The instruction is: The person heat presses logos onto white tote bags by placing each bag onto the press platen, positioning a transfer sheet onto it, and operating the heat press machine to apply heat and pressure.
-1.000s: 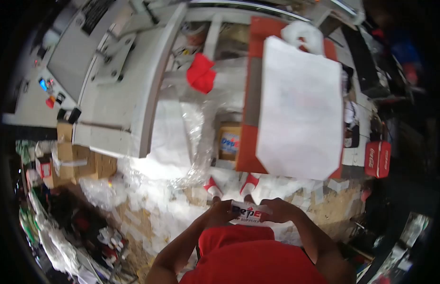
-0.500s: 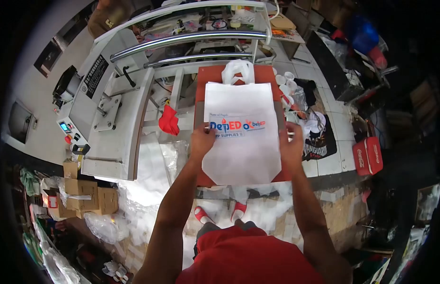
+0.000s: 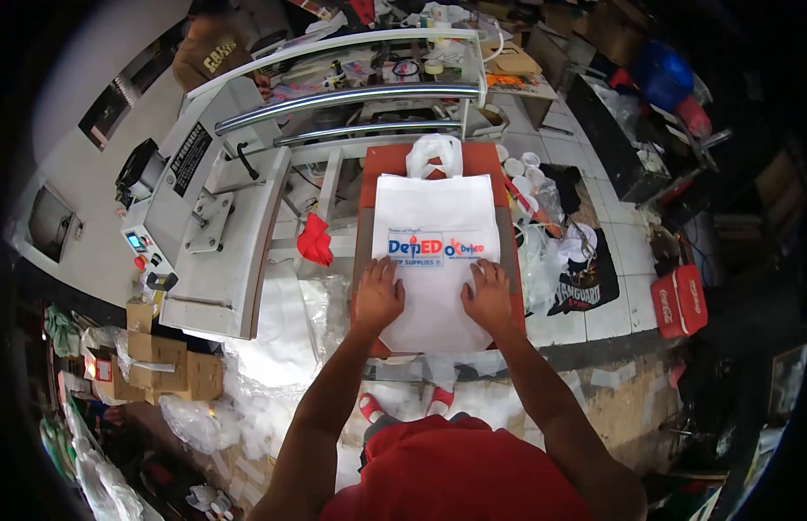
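Note:
A white bag (image 3: 434, 204) lies flat on the red and grey press bed (image 3: 380, 161), its looped handles at the far end. Across its middle sits a clear printed film (image 3: 416, 249) with red and blue "DepED" lettering. My left hand (image 3: 380, 293) rests palm down on the bag's left side, its fingertips at the film's lower edge. On the right side my right hand (image 3: 487, 293) lies with fingers spread, just below the smaller lettering. Neither hand grips anything.
The white heat press (image 3: 269, 234) stands to the left, with a red cloth (image 3: 315, 240) hanging beside it. Cardboard boxes (image 3: 158, 360) are at lower left. A red cooler (image 3: 679, 300) and black cloth (image 3: 588, 282) lie right. Another person (image 3: 214, 52) is at the far left.
The printed film, held between both hands near my body at first, is now on the bag. My hands have moved forward, then inward from the bag's sides, and now lie flat.

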